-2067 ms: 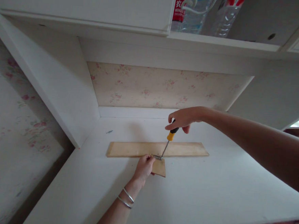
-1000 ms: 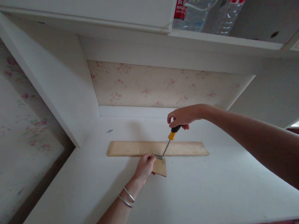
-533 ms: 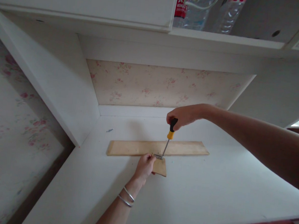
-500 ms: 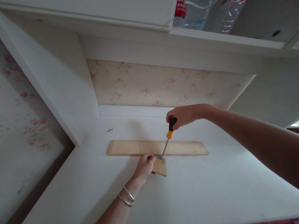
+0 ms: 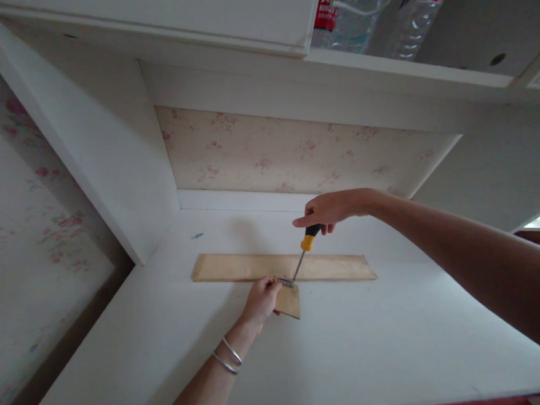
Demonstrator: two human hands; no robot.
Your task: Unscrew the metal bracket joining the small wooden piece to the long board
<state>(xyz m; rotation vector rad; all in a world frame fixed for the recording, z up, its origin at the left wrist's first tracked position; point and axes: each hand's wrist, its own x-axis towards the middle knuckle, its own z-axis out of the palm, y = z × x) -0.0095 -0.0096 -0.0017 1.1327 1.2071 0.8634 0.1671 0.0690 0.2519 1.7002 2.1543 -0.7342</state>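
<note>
Right hand grips the black-and-yellow screwdriver by the handle top, tip down on the small metal bracket at the near edge of the long wooden strip. Left hand is closed on the short wood piece, which butts that same edge. The strip lies mid white desk: bare surface all round, back wall well behind it.

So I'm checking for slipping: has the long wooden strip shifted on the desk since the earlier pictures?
No. The long wooden strip lies where it did, its left end equally far from the desk's side panel.
</note>
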